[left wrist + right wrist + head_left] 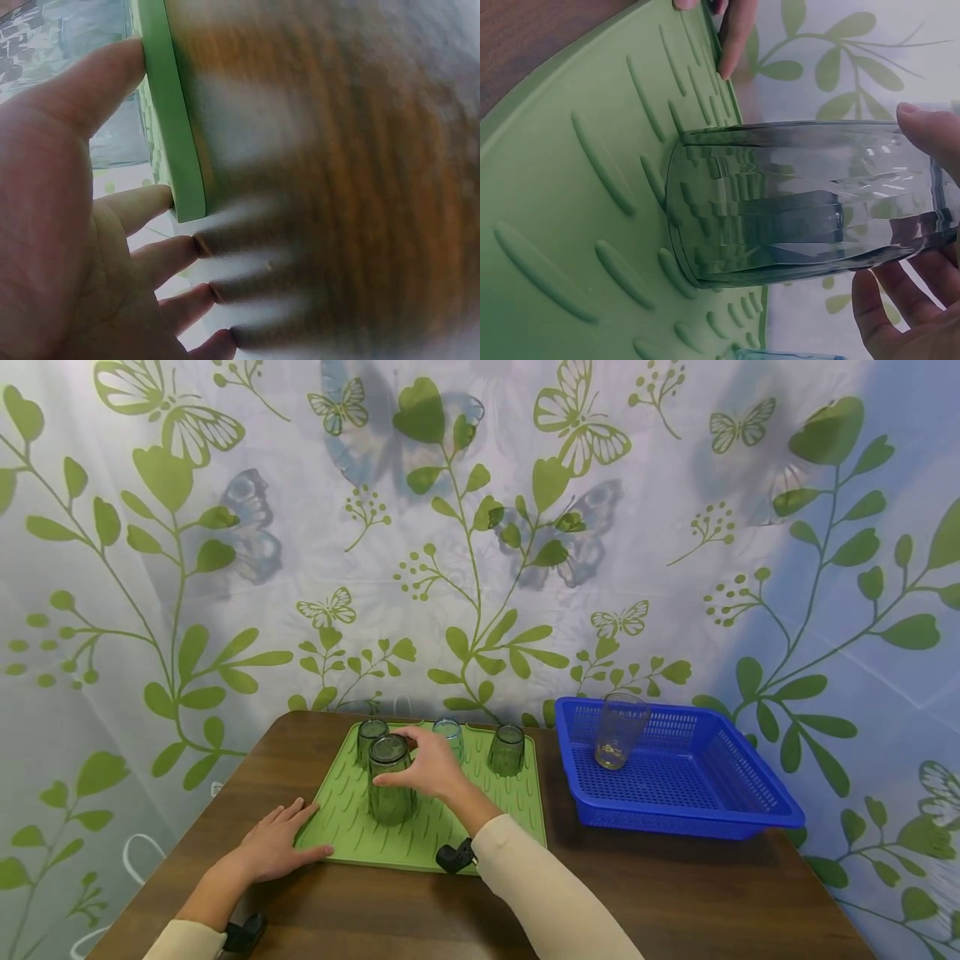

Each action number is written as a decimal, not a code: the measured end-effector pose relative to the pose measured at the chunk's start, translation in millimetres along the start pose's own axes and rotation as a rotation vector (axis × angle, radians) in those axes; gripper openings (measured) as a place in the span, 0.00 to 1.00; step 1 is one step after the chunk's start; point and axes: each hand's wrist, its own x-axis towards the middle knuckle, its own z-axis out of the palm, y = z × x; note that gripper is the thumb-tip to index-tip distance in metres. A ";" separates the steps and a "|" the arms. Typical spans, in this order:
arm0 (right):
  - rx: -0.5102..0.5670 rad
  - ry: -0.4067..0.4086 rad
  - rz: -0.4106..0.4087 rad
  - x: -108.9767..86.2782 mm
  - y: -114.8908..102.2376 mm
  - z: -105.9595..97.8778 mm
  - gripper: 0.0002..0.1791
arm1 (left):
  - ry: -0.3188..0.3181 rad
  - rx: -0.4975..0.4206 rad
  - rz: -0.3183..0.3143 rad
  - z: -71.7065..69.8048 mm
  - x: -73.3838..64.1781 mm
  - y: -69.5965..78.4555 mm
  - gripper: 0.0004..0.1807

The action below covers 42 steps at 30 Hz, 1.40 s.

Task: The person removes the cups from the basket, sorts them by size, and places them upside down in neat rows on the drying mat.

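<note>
My right hand [433, 766] grips a tall dark-tinted drinking glass [392, 799] near its base, thumb on one side and fingers on the other. Upside down, the glass has its rim at the ribbed green drying mat [547, 187]; whether it bears fully on the mat I cannot tell. Spread and fairly straight, the fingers of my left hand [276, 846] lie at the mat's left front corner. In the left wrist view its thumb touches the mat's edge [176, 127]. Behind the tall glass stands a shorter dark glass [366, 745], partly hidden.
A blue-tinted glass [450, 737] and another dark glass [507, 752] stand toward the back of the mat. To the right, a blue plastic basket [675, 817] holds a tall clear glass [622, 731], leaning. The brown wooden table [675, 893] meets a patterned curtain [510, 585] behind.
</note>
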 end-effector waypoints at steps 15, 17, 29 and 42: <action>0.141 0.057 0.051 -6.8 4.5 8.7 0.41 | 0.002 0.002 0.007 2.1 5.3 -4.9 0.52; 0.144 0.065 0.053 -6.8 5.8 10.5 0.40 | 0.001 0.002 0.005 2.0 5.6 -4.7 0.52; 0.168 0.096 0.076 -7.3 8.9 17.7 0.40 | -0.004 0.002 0.003 -1.3 6.1 -4.1 0.52; 0.171 0.123 0.100 -9.0 8.4 22.5 0.42 | -0.015 0.004 -0.005 -2.3 12.0 -7.2 0.53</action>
